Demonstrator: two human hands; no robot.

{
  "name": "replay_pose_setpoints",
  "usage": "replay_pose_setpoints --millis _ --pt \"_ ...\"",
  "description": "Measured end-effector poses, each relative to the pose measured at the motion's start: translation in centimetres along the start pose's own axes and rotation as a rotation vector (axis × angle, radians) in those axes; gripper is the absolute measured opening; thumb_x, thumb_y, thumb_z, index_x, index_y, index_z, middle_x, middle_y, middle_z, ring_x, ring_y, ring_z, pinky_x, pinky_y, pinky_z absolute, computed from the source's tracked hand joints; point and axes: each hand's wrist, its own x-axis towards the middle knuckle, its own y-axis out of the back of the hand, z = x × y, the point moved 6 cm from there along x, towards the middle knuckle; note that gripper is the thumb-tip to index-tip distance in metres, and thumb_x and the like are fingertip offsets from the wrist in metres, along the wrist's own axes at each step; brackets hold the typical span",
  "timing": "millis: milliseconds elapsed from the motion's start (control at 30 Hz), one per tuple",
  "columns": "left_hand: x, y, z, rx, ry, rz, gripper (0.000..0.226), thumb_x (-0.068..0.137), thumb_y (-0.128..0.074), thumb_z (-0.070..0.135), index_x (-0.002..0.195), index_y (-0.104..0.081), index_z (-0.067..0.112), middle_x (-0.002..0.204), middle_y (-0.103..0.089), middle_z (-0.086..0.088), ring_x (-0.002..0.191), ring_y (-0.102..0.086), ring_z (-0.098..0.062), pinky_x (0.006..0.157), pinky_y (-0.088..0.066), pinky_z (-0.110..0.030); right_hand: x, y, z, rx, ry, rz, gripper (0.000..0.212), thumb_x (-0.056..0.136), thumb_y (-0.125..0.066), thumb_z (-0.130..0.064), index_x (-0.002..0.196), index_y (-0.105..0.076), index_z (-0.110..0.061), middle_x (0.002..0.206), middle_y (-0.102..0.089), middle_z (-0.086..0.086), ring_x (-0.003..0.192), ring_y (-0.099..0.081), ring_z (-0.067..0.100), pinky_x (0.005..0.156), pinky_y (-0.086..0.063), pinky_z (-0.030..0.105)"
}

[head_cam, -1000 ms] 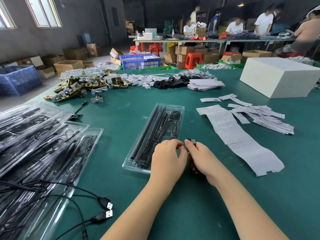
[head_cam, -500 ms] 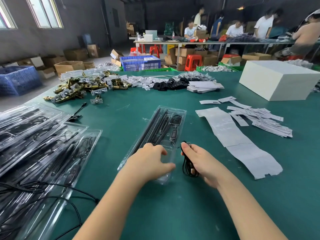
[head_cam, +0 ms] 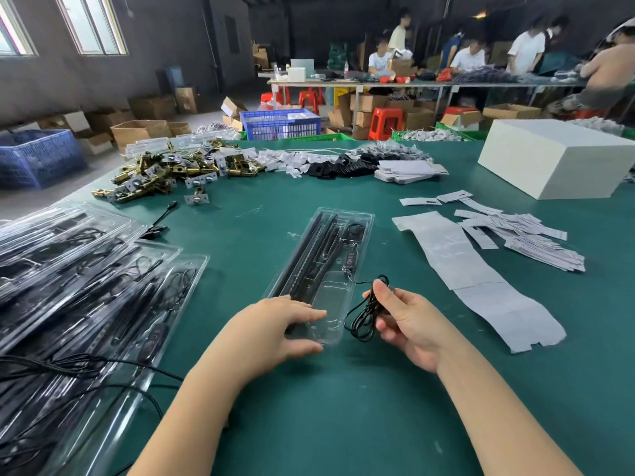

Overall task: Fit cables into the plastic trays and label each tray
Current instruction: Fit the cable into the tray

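Here: right hand (head_cam: 409, 321) pinching limp, springy cable coil (head_cam: 366, 314) beside tray (head_cam: 357, 269); left hand (head_cam: 278, 324) flat, steadying tray's near end. Probably best gripped across loops, else unravels.

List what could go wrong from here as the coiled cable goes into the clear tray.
1. The right hand pinches the coiled cable loosely beside the clear tray; its loops may spring open and not fit the near compartment.
2. The left hand only rests on the tray's near end, so pushing the coil in could slide or tip the light tray.
3. A thin lead runs from the coil to the controller in the tray; pulling could unseat it.
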Motion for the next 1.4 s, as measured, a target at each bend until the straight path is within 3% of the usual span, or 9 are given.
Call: replay_pose_setpoints --millis 67,167,300,433,500,700,967,1233,1400 --pt "0.0 0.2 -0.3 -0.085 0.011 0.014 0.05 0.078 -0.069 0.057 0.125 -0.053 0.056 0.133 -0.055 0.023 0.138 -0.033 -0.002 0.109 -0.033 -0.024 0.0 0.2 0.0 0.05 -0.009 -0.001 0.029 0.081 -0.067 -0.036 0.089 -0.065 -0.008 0.054 -0.056 -0.002 0.043 -0.052 0.007 0.039 -0.044 0.016" --pt "0.0 0.6 -0.8 -0.244 0.037 0.042 0.035 0.075 -0.074 0.052 0.108 -0.064 0.056 0.111 -0.069 0.014 0.118 -0.055 -0.009 0.099 -0.044 -0.029 0.0 0.2 0.1 0.113 -0.019 -0.001 0.024 0.085 -0.065 -0.033 0.086 -0.065 -0.009 0.054 -0.058 -0.001 0.043 -0.054 0.006 0.04 -0.047 0.016" --pt "-0.2 0.7 -0.5 -0.225 0.0 0.1 0.014 0.082 -0.073 0.043 0.088 -0.066 0.053 0.102 -0.07 0.018 0.112 -0.059 -0.003 0.095 -0.047 -0.027 0.1 0.2 0.5 0.122 -0.046 0.001 0.029 0.079 -0.067 -0.038 0.086 -0.067 -0.01 0.058 -0.058 0.0 0.044 -0.053 0.006 0.04 -0.047 0.017" --pt "-0.4 1.0 0.0 -0.243 -0.054 0.189 0.004 0.087 -0.064 0.045 0.086 -0.06 0.044 0.082 -0.069 0.018 0.087 -0.066 -0.008 0.078 -0.052 -0.036 0.2 0.7 0.4 0.21 -0.046 0.024 0.034 0.07 -0.07 -0.039 0.086 -0.066 -0.009 0.058 -0.057 0.0 0.045 -0.054 0.006 0.041 -0.049 0.017" --pt "-0.4 1.4 0.2 -0.281 -0.047 0.263 0.01 0.085 -0.058 0.049 0.089 -0.057 0.04 0.081 -0.07 0.015 0.076 -0.064 -0.008 0.073 -0.052 -0.036 0.2 0.7 0.2 0.241 -0.029 0.017 0.035 0.069 -0.071 -0.038 0.088 -0.065 -0.009 0.059 -0.061 0.001 0.048 -0.059 0.008 0.043 -0.051 0.018" --pt "-0.4 1.1 0.7 -0.27 -0.041 0.262 0.009 0.091 -0.06 0.041 0.089 -0.055 0.035 0.085 -0.072 0.013 0.082 -0.066 -0.01 0.075 -0.052 -0.035 0.2 -0.3 0.2 0.232 0.084 0.045 0.02 0.084 -0.068 -0.027 0.088 -0.059 -0.009 0.063 -0.067 -0.001 0.06 -0.071 0.015 0.05 -0.055 0.02" --pt "-0.3 0.5 1.2 -0.091 -0.033 0.193 0.019 0.09 -0.058 0.05 0.089 -0.06 0.031 0.083 -0.068 0.013 0.078 -0.062 -0.009 0.074 -0.05 -0.033 0.3 -0.3 0.5 0.081 0.097 0.065 0.025 0.089 -0.067 -0.026 0.099 -0.063 -0.003 0.083 -0.065 0.011 0.059 -0.069 0.014 0.05 -0.055 0.02" --pt "-0.2 0.3 1.5 -0.078 -0.029 0.19 0.02 0.089 -0.058 0.051 0.088 -0.06 0.031 0.088 -0.068 0.016 0.075 -0.06 -0.006 0.073 -0.05 -0.03 0.7 0.1 0.8 0.11 0.139 0.152 0.01 0.09 -0.068 -0.014 0.092 -0.064 -0.006 0.079 -0.066 0.007 0.069 -0.073 0.019 0.055 -0.055 0.02" --pt "-0.4 0.4 1.6 -0.095 -0.03 0.228 0.016 0.089 -0.059 0.049 0.083 -0.057 0.034 0.076 -0.064 0.016 0.063 -0.051 -0.002 0.062 -0.044 -0.023 0.5 0.0 0.7 -0.039 0.277 0.233 0.004 0.089 -0.069 -0.014 0.086 -0.071 -0.015 0.072 -0.071 -0.002 0.073 -0.073 0.016 0.06 -0.055 0.02"
